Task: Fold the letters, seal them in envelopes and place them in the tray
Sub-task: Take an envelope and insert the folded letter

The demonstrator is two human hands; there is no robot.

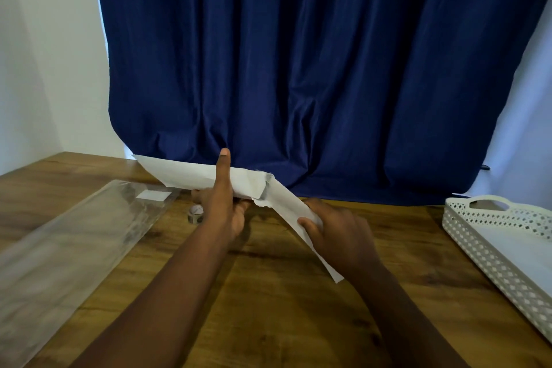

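We hold an envelope [185, 173] in our left hand [222, 203], lifted above the wooden surface [268, 293] in front of the blue curtain [313, 69]. The left hand is closed around it, thumb on top across its width and the other fingers below. The long axis of the envelope runs from far left toward the middle, and its open mouth, with a rough torn-looking flap edge, points to the right.

Our right hand [334, 230] is closed on a folded letter [295, 212], pinched between thumb and fingers near its middle. The letter is a long narrow strip. Its far end touches the mouth of the envelope, and its near end hangs down toward the surface on the right. We cannot say for sure whether the tip is already inside the mouth or only at its edge, because the flap hides this place.

The relation that matters is the angle: the letter meets the envelope obliquely, so we judge that the right hand must first bring the strip in line with the envelope and then push it leftward.

The white perforated tray [466, 236] waits at the far right, nearer to the right hand. A clear plastic sleeve [74, 242] lies at the left.
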